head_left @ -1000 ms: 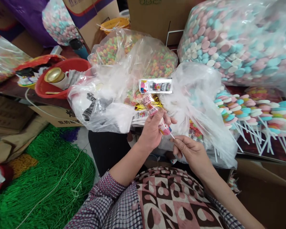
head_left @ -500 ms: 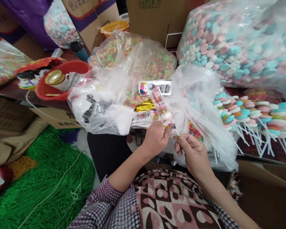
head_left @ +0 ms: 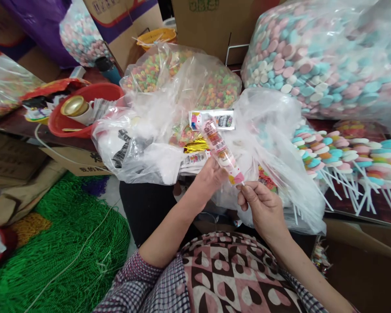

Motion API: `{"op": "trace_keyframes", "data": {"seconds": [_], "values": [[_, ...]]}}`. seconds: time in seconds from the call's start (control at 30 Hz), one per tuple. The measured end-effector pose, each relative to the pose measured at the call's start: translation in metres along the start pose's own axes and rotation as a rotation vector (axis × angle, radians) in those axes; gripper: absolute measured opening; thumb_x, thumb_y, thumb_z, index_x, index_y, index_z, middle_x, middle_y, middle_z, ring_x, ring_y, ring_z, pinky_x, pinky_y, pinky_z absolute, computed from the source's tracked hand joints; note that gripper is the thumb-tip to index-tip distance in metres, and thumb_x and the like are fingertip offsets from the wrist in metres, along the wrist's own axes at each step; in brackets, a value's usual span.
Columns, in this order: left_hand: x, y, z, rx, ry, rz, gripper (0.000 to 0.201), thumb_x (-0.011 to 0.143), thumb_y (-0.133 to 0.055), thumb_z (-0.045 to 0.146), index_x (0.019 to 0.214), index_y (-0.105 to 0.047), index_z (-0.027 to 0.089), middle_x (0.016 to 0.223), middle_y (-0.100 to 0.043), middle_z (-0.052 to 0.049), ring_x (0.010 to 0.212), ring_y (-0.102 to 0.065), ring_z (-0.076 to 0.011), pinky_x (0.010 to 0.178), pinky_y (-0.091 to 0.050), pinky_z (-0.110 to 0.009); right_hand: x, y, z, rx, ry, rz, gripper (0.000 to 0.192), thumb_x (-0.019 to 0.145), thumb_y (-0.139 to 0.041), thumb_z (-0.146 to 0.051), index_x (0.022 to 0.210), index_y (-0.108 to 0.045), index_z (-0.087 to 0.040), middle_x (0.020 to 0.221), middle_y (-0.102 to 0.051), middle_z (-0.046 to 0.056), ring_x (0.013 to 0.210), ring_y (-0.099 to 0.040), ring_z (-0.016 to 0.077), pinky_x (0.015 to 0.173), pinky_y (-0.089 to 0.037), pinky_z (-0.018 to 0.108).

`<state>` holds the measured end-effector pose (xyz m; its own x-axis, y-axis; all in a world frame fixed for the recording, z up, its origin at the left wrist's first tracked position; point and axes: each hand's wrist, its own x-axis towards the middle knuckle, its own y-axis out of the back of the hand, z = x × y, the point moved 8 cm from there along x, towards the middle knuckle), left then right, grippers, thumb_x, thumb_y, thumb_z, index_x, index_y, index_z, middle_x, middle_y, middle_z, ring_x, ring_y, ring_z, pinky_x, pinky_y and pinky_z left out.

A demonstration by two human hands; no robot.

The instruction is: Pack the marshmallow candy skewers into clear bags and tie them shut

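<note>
A candy skewer in a printed clear sleeve (head_left: 219, 145) slants up and left from my hands, with pink and white pieces showing through. My right hand (head_left: 262, 202) is closed, pinching the white stick at the sleeve's lower end between thumb and finger. Against the sleeve's lower left side is my left hand (head_left: 210, 176); its fingers are blurred and partly behind the sleeve, so their grip is unclear. A bundle of gold twist ties (head_left: 196, 145) lies just beyond, on a pile of flat printed sleeves (head_left: 195, 160). Another printed sleeve (head_left: 226, 119) lies behind the skewer's top.
Bags of colourful ring candy (head_left: 215, 87) stand behind. A big bag of marshmallows (head_left: 299, 65) fills the back right, with marshmallow skewers (head_left: 352, 156) in front. At left are a red basin (head_left: 57, 124), a crumpled plastic bag (head_left: 156, 152) and green cord (head_left: 94, 243) below.
My left hand has moved slightly left and back from the sleeve's bottom end. The sleeve's lower end now sits closer to my right fingers, covering more of the stick.
</note>
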<state>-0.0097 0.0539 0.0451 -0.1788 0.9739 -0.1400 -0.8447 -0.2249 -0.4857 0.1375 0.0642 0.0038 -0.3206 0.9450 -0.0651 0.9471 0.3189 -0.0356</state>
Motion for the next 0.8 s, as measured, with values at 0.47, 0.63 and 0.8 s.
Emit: {"op": "trace_keyframes", "data": {"seconds": [0.47, 0.63, 0.8], "values": [[-0.002, -0.015, -0.024, -0.181, 0.1, -0.028, 0.045, 0.075, -0.077, 0.046, 0.107, -0.064, 0.017, 0.051, -0.047, 0.007, 0.062, -0.059, -0.0145, 0.057, -0.043, -0.024, -0.01, -0.023, 0.002, -0.018, -0.052, -0.069, 0.027, 0.091, -0.062, -0.045, 0.079, -0.064, -0.021, 0.058, -0.058, -0.003, 0.046, -0.048, 0.0102, 0.046, -0.041, 0.024], [-0.005, -0.01, -0.022, -0.185, 0.131, -0.119, 0.036, 0.08, -0.073, 0.047, 0.096, -0.066, 0.016, 0.048, -0.044, 0.006, 0.063, -0.059, -0.0149, 0.058, -0.044, -0.024, 0.0, -0.015, -0.015, -0.201, -0.073, -0.33, 0.028, 0.085, -0.069, -0.047, 0.075, -0.072, -0.021, 0.059, -0.065, 0.002, 0.049, -0.054, 0.0133, 0.049, -0.045, 0.026], [-0.023, -0.038, -0.031, -0.291, 0.342, -0.431, 0.038, 0.076, -0.076, 0.05, 0.074, -0.062, 0.016, 0.041, -0.036, 0.009, 0.045, -0.048, -0.0097, 0.07, -0.048, -0.03, 0.026, 0.029, -0.049, -0.014, -0.007, -0.109, 0.029, 0.081, -0.075, -0.048, 0.101, -0.079, -0.027, 0.081, -0.074, 0.006, 0.072, -0.066, 0.0187, 0.068, -0.054, 0.031]]}}
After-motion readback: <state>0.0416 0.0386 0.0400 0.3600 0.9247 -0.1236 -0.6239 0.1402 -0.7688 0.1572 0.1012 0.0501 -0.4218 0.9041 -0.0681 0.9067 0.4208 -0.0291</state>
